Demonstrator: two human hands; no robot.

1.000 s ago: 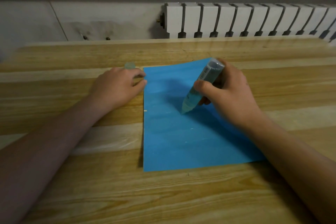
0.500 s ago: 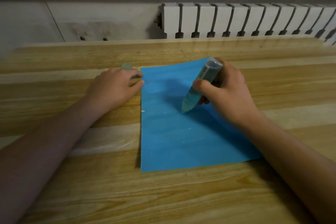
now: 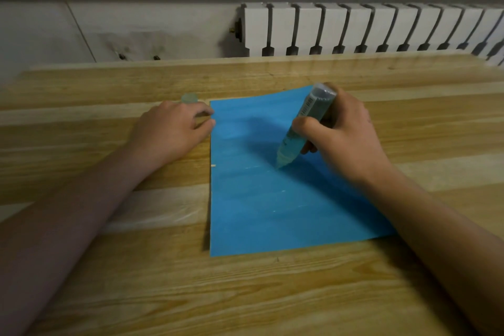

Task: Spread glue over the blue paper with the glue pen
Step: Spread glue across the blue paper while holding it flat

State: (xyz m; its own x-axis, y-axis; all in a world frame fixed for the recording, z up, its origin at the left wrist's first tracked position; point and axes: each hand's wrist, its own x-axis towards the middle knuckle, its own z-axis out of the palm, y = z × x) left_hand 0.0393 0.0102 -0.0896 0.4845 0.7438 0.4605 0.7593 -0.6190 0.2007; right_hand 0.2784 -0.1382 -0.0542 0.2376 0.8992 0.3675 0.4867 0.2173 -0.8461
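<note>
Wooden table [image 3: 245, 294] in front of you: the paper [image 3: 272, 213] lies flat on it, under your right hand [image 3: 346, 139], its left edge at your left hand's [image 3: 169, 131] fingertips. A small pale cap [image 3: 189, 97] sits just beyond that left hand.

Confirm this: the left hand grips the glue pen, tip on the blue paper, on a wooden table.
Wrong hand. The head view shows the right hand gripping the glue pen, tip on the blue paper, on a wooden table.
</note>
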